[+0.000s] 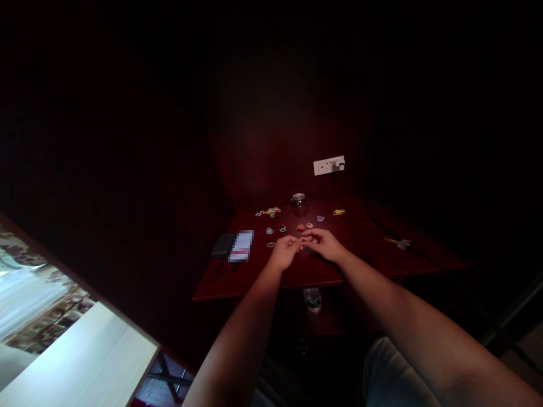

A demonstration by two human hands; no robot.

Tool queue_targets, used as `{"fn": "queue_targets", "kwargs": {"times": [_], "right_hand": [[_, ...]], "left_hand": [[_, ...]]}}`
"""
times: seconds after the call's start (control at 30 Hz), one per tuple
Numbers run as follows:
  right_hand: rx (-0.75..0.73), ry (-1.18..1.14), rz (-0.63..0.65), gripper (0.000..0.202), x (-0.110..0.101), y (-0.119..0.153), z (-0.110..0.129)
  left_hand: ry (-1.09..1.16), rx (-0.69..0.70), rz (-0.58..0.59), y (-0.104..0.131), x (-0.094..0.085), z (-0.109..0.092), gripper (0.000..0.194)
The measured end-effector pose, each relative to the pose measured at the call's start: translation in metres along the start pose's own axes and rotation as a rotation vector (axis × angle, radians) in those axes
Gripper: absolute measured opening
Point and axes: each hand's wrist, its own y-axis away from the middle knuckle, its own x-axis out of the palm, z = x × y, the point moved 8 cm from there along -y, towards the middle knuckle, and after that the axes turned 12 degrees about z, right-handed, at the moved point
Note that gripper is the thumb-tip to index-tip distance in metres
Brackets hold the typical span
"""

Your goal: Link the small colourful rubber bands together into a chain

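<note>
Above the dark red table, my left hand [285, 250] and my right hand [324, 244] meet, fingertips pinched together. A small pink hair tie [303, 241] shows between them, gripped from both sides and partly covered by the fingers. Just beyond the hands lie a red-orange cluster of hair ties [301, 227] and a pink one [309, 225]. To their right is a purple bunch [320, 219], and farther right a yellow bunch [339, 212]. Green ties [283, 228] and blue ties [269, 230] lie left of these. A single pale tie [271, 245] rests beside my left hand.
A mixed pile of hair ties [271, 212] and a clear lidded jar [299, 201] are at the back. A black case [223, 245] and a blurred phone-like object [241, 246] lie left. A cable [403, 244] crosses the right side. A bottle [313, 299] is below the table [254, 282].
</note>
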Motion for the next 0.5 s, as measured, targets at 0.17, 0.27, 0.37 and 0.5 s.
{"fn": "queue_targets", "kwargs": {"times": [0.17,0.27,0.37,0.5], "right_hand": [[0.016,0.096,0.021,0.032,-0.0009,0.0011,0.0014],[0.035,0.099,0.020,0.031,-0.0012,0.0016,-0.0002],[0.041,0.088,0.012,0.030,-0.0020,0.0014,-0.0024],[0.076,0.044,0.045,0.029,0.0004,0.0005,-0.0076]], "left_hand": [[-0.028,-0.015,-0.006,0.0002,-0.0004,0.0016,0.023],[-0.005,-0.012,-0.020,-0.0001,-0.0008,0.0030,0.021],[0.066,0.013,-0.055,0.0003,-0.0023,0.0029,0.019],[0.134,0.040,0.010,0.0004,0.0042,0.0003,0.027]]}}
